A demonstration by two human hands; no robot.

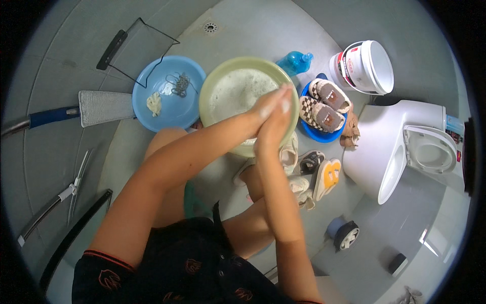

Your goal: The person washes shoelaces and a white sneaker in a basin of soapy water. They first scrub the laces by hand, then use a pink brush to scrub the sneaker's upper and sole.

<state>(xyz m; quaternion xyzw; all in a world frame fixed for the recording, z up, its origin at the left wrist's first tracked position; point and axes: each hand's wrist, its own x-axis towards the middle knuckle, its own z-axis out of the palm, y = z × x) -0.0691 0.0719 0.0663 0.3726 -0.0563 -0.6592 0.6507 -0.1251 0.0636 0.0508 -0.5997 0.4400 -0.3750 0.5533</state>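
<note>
My left hand (264, 105) and my right hand (275, 123) are pressed together, palm against palm, over the right side of a light green basin (204, 101). Their fingers are closed against each other and slightly blurred; anything between them is hidden. White suds (235, 91) float on the water in the basin. Left of it, touching or nearly so, stands a light blue basin (169, 119) holding a grey stringy clump (179, 85) and a small cream cloth-like wad (154, 104).
To the right are a blue basin (324, 136) with checkered shoes (324, 104), a blue bottle (295, 63), a white bucket (362, 68) and a toilet (377, 131). Yellow slippers (327, 178) and other shoes lie nearer me. A flat mop (104, 108) leans at the left wall.
</note>
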